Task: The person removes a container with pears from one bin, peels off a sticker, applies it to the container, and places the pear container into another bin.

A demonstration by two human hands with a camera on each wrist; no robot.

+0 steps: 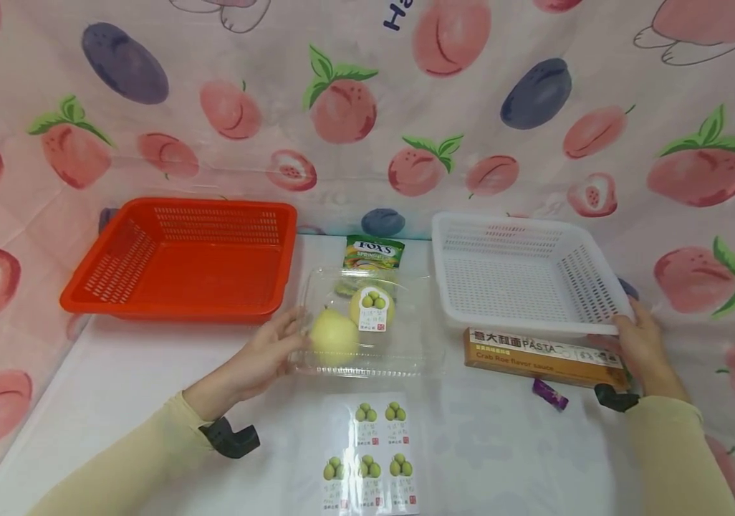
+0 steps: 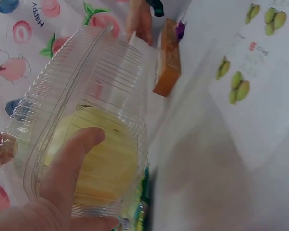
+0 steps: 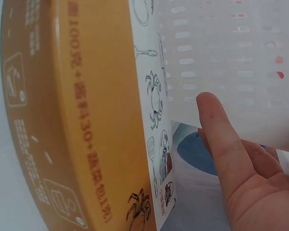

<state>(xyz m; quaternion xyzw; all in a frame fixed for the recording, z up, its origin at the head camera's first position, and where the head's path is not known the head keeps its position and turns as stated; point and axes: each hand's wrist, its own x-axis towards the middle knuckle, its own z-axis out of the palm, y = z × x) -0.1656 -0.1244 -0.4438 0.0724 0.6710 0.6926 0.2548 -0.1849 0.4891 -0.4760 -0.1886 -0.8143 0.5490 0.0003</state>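
Note:
A clear plastic clamshell box (image 1: 409,347) stands in the middle of the table with yellow-green pears (image 1: 333,337) inside. On its lid is a white pear label (image 1: 372,321). My left hand (image 1: 269,356) grips the box by its left end; the left wrist view shows the thumb (image 2: 70,161) across one side and fingers on the other. At the right, my right hand (image 1: 646,347) holds the near right corner of a white slotted basket (image 1: 529,329), which looks empty. A brown pasta box (image 1: 538,362) lies just in front of that basket, close to the right hand.
An empty red basket (image 1: 170,312) stands at the back left. Behind the clear box lies a green Fox's candy bag (image 1: 372,252). A small purple wrapped candy (image 1: 549,394) and a sheet of pear labels (image 1: 348,437) lie nearer. A fruit-print cloth (image 1: 226,64) hangs behind.

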